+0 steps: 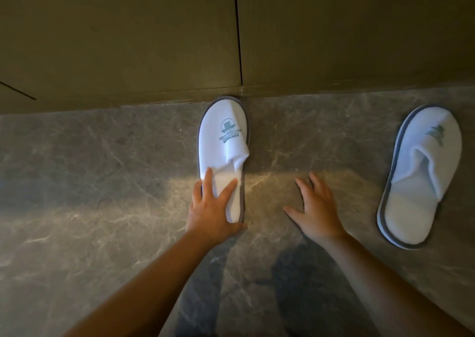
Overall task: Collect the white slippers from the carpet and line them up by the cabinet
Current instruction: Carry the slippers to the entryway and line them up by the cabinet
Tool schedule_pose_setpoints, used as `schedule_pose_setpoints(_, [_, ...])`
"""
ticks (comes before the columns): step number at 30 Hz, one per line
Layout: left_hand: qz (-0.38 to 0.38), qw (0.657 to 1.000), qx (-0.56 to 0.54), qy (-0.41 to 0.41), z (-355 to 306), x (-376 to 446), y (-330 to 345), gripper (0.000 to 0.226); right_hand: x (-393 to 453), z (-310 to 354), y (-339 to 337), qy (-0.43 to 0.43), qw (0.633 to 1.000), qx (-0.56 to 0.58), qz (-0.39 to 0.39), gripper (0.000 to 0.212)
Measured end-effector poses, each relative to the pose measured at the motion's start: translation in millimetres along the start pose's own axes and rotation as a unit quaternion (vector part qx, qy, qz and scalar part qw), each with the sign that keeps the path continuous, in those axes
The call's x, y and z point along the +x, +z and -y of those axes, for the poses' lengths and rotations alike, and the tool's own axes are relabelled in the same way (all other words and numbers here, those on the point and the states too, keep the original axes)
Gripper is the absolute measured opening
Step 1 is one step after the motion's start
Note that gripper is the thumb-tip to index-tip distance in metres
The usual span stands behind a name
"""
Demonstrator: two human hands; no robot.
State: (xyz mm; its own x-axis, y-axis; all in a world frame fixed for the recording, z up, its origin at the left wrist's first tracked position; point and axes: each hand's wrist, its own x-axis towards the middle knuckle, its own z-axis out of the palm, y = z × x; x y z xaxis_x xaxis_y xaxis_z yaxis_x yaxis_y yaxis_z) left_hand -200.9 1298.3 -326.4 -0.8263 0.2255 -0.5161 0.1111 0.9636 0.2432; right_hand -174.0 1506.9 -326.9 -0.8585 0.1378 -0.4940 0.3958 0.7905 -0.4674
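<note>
Left hand point(214, 208) on slipper point(223, 141); toe against cabinet point(128, 41)

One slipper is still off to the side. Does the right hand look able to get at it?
Probably yes: the right hand is open on bare floor, and nothing lies between it and the tilted slipper further right.

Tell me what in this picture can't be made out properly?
- Heel of the slipper by the cabinet: head view, covered by the left hand.
- Logo on the far slipper: blurred, unreadable.
- Small print under the near slipper's logo: too small to read.
- Cabinet: cut off by the top edge.
- Whether the right hand touches the stone floor: unclear.
</note>
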Motion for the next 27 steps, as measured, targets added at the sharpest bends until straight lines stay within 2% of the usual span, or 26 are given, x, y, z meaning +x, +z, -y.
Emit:
schedule_pose_setpoints(2, [-0.004, 1.0, -0.001, -0.007, -1.4, -0.8, -0.1, 0.089, -5.1, -5.3, -7.0, 0.013, 0.998, 0.034, -0.057, 0.068])
schedule_pose_setpoints(4, [-0.009, 1.0, 0.003, -0.01, -3.8, -1.6, -0.2, 0.088, -11.7, -17.3, -15.5, 0.038, 0.989, 0.018, -0.141, 0.069])
schedule_pose_setpoints(7, [-0.01, 1.0, 0.001, -0.018, -7.1, -1.8, 0.4, 0.091, -23.6, -44.7, -27.3, 0.138, 0.965, -0.02, -0.22, 0.078])
schedule_pose_setpoints(10, [-0.019, 1.0, 0.015, -0.02, -11.7, -1.9, 1.1, 0.094, -31.5, -71.6, -33.5, 0.24, 0.942, -0.014, -0.233, 0.087])
schedule_pose_setpoints(14, [-0.025, 1.0, 0.015, -0.004, -17.9, -2.4, 1.7, 0.096, -34.3, -91.3, -34.6, 0.301, 0.924, 0.029, -0.232, 0.083])
schedule_pose_setpoints(19, [-0.009, 1.0, 0.002, 0.005, -21.7, 0.8, -0.5, 0.093, -34.1, -95.3, -39.7, 0.299, 0.92, 0.082, -0.242, 0.07])
schedule_pose_setpoints(22, [0.003, 1.0, 0.0, 0.022, -16.5, -0.1, -3.2, 0.093, -39.1, -90.0, -41.2, 0.279, 0.921, 0.11, -0.25, 0.069])
schedule_pose_setpoints(24, [0.012, 0.999, 0.001, 0.038, -10.3, -1.5, -5.3, 0.093, -44.7, -78.7, -35.5, 0.24, 0.932, 0.111, -0.249, 0.073])
schedule_pose_setpoints(27, [0.032, 0.998, 0.017, 0.059, -1.5, -3.1, -7.8, 0.096, -48.5, -54.7, -20.9, 0.184, 0.958, 0.078, -0.207, 0.08])
